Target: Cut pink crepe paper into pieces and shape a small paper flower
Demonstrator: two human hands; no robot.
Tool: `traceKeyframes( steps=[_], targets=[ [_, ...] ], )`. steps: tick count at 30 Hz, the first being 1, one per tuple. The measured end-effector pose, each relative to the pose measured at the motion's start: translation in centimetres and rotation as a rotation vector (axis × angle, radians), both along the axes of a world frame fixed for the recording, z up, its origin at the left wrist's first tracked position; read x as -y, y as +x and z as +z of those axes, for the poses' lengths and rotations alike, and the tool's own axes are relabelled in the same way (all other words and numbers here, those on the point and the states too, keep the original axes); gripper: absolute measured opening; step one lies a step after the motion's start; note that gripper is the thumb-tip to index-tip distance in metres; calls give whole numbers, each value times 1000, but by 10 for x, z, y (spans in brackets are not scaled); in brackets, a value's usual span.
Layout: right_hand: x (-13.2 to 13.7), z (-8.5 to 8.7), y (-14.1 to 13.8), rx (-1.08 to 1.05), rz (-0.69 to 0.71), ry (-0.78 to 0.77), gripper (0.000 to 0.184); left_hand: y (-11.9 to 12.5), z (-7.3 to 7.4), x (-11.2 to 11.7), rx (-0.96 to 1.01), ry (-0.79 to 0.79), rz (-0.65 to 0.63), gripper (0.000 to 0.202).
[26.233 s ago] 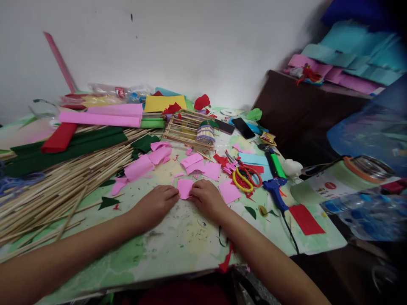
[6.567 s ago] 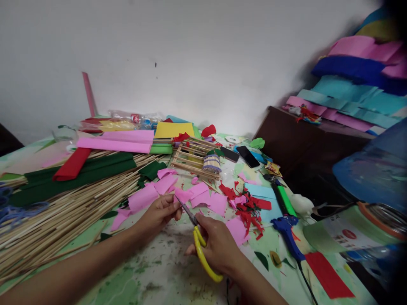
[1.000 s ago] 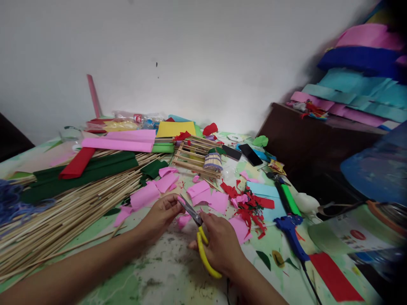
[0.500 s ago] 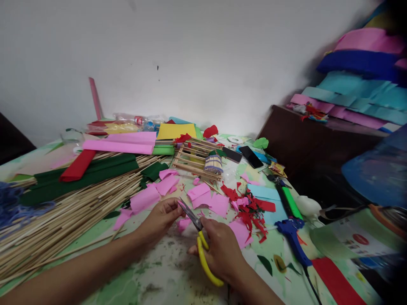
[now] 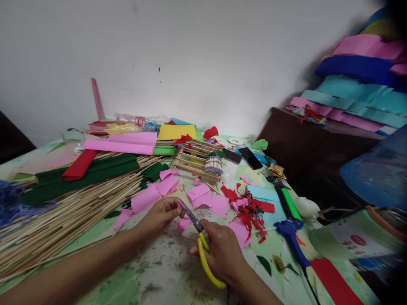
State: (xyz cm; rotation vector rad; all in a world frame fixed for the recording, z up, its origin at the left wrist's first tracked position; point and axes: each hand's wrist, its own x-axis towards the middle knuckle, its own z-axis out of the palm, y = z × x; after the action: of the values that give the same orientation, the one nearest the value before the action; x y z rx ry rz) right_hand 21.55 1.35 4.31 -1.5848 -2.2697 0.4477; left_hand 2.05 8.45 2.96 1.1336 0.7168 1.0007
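Observation:
My right hand (image 5: 222, 250) grips yellow-handled scissors (image 5: 205, 260), their blades pointing up and left. At the blade tips, my left hand (image 5: 167, 212) is closed in a pinch; the bit between its fingers is too small to make out, though a trace of pink shows there. Around both hands lie cut pieces of pink paper (image 5: 199, 195). A tangle of red paper scraps (image 5: 251, 214) rests to the right of the scissors. Beyond the hands stands a small frame of bamboo sticks (image 5: 193, 163) with a round stick-sided basket (image 5: 213, 165) against it.
Many bamboo sticks (image 5: 79, 212) spread across the left, under dark green paper (image 5: 89, 173). On the right are a blue glue gun (image 5: 292, 241), a large jar (image 5: 352, 235) and a red paper strip (image 5: 337, 281). Two phones (image 5: 250, 158) lie farther back, before the wall.
Both hands and the scissors stay in nearly the same place, the blades looking slightly more closed. The camera view has shifted a little.

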Motion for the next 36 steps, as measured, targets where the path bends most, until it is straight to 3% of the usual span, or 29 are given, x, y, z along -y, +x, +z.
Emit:
traceKeyframes(
  steps=[6, 18, 25, 31, 36],
  targets=[
    [0, 1, 0, 15, 7, 1, 34, -7, -5, -8, -43, 24, -51, 8],
    [0, 2, 0, 21, -1, 6, 31, -8, 5, -9, -84, 21, -76, 11],
    [0, -1, 0, 16, -1, 18, 28, -8, 2, -9, -109, 5, -72, 15],
    [-6, -9, 2, -19, -78, 61, 45, 0, 3, -2, 98, -207, 88, 14],
    [-4, -9, 0, 14, -80, 70, 55, 6, 8, 6, 182, -278, 98, 13]
  ],
)
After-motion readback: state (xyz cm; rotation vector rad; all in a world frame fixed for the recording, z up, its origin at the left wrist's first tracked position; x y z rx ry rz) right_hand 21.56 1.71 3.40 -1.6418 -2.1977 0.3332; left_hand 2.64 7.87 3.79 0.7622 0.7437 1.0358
